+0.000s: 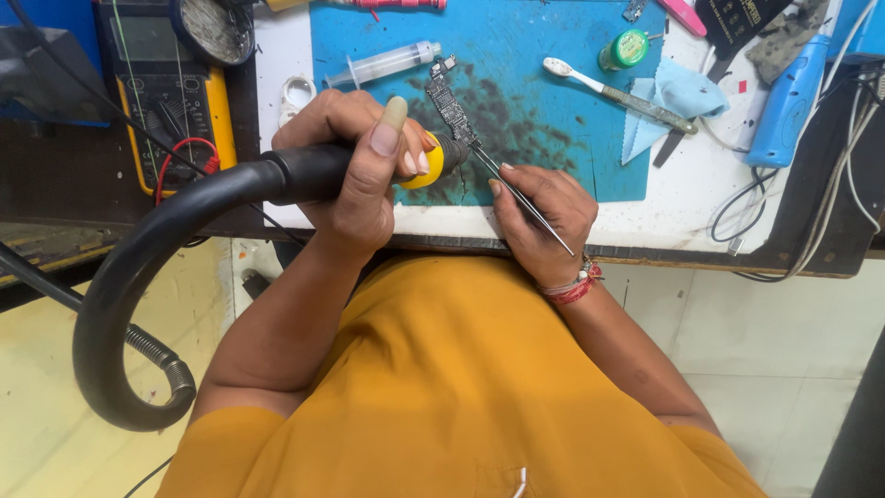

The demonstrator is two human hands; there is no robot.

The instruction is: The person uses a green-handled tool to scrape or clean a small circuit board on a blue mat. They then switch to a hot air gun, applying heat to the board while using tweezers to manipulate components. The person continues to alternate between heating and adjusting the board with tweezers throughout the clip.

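Blue mat [544, 101] on worktop [645, 217]: circuit board [449, 103] laid flat for access.
Left hand [355, 161] clenches hot-air handle [304, 175], nozzle aimed boardward; right hand [544, 217] pinches tweezers [521, 195], tips steadying board.

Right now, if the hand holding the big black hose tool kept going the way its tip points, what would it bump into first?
The left hand aims the hot-air tool rightward at the narrow circuit board on the blue mat. The board's lower end would probably come first, near the tweezers in the right hand. Depth is unclear.

Hands [369, 161] with nozzle [433, 159], tweezers [521, 198]
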